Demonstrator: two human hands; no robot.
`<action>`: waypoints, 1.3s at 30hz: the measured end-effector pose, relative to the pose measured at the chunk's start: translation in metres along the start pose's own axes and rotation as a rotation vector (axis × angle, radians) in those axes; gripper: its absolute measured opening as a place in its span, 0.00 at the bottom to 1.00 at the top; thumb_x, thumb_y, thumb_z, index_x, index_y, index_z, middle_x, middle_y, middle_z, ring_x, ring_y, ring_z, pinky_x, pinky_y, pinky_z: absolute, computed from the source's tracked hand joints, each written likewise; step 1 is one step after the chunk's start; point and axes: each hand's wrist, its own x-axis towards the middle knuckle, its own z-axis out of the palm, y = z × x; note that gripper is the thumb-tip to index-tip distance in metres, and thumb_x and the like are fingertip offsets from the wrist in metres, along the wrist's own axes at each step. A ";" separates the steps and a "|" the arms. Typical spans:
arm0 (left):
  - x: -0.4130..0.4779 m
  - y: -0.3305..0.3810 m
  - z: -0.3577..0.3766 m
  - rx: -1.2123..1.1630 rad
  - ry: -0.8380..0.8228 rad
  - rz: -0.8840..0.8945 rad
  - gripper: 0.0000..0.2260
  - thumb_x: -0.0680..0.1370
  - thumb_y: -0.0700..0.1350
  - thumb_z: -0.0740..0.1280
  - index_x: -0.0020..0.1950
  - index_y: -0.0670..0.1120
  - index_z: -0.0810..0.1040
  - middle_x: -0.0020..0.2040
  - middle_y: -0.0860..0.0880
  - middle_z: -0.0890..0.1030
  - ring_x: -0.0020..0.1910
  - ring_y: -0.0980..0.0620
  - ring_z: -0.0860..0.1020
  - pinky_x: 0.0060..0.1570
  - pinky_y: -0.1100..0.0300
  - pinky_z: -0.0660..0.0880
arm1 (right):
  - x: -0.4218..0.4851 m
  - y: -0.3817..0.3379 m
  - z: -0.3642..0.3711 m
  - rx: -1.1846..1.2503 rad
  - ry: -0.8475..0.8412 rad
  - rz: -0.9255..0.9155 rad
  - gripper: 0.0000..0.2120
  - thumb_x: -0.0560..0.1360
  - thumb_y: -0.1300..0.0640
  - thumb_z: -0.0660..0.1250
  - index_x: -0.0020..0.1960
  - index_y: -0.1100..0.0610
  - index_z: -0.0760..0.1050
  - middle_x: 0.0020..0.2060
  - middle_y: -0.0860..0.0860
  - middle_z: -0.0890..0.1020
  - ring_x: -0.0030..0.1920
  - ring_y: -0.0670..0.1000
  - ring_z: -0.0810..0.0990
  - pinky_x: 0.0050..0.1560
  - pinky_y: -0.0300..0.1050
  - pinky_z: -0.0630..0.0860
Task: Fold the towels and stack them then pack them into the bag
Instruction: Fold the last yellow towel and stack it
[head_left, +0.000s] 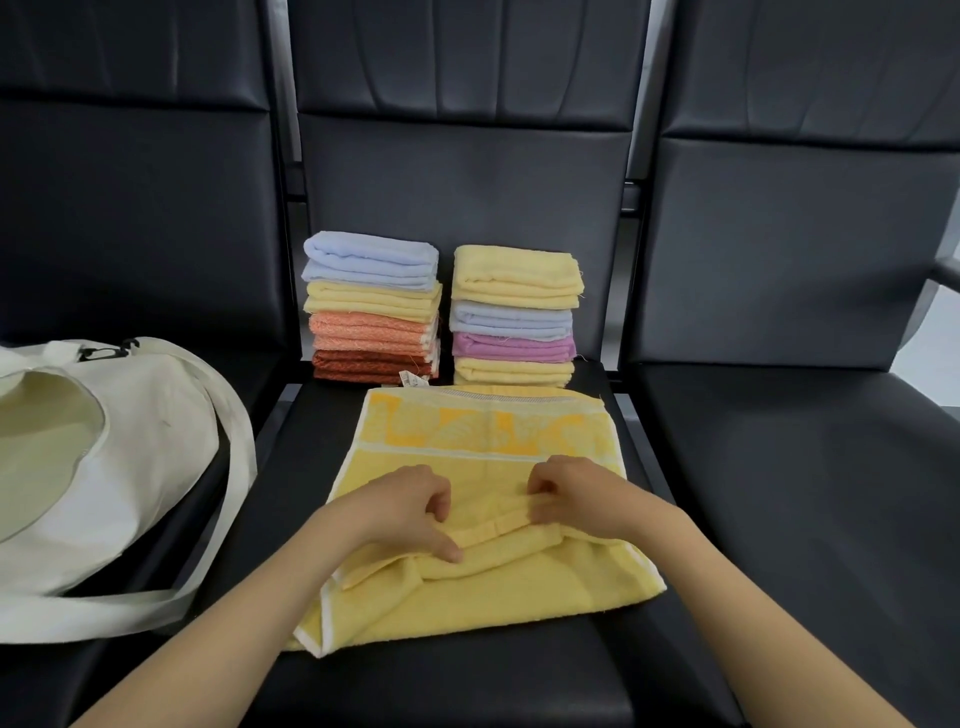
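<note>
As a person works over a row of black seats, both hands meet at the middle of a yellow towel (483, 597) spread on the middle seat (467, 680). The left hand (410, 512) and the right hand (576, 499) each pinch a raised ridge of cloth, fingers (441, 501) curled and clamped on the fold. That ridge runs crosswise, left to right. The towel's long axis appears to run front to back, its patterned orange band pointing away toward the backrest and its white-hemmed near-left corner pointing at the seat's front.

The far hem lies just before the foot of two piles of folded towels, the left stack (371, 312) and the right stack (514, 317), which stand side by side, slightly apart, against the backrest. The towel's right edge reaches the seat's right rim. Bare black cushion shows along its left side and ahead of its near hem.

A cream bag (145, 457) lies on the left seat, mouth open, its strap (236, 493) looping toward the middle seat. The right seat (805, 493) holds nothing visible.
</note>
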 end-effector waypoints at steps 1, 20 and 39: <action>0.000 -0.002 0.001 0.044 0.002 -0.003 0.16 0.69 0.57 0.74 0.50 0.51 0.75 0.50 0.56 0.72 0.49 0.55 0.74 0.52 0.59 0.75 | 0.000 0.001 0.000 0.002 0.035 0.008 0.06 0.79 0.54 0.62 0.54 0.53 0.75 0.49 0.47 0.77 0.49 0.51 0.76 0.50 0.44 0.75; 0.022 -0.030 -0.003 -0.105 0.365 -0.033 0.14 0.77 0.44 0.65 0.62 0.49 0.69 0.58 0.52 0.70 0.53 0.53 0.71 0.52 0.59 0.71 | 0.016 0.023 -0.001 0.005 0.281 0.207 0.07 0.82 0.57 0.54 0.53 0.55 0.70 0.47 0.51 0.76 0.48 0.54 0.76 0.43 0.45 0.71; 0.002 -0.039 -0.041 -0.259 0.185 -0.123 0.09 0.79 0.51 0.65 0.49 0.47 0.81 0.47 0.51 0.80 0.49 0.53 0.78 0.48 0.58 0.72 | -0.012 0.019 -0.038 0.258 0.106 0.190 0.12 0.80 0.50 0.61 0.49 0.57 0.77 0.42 0.50 0.79 0.42 0.47 0.76 0.44 0.43 0.72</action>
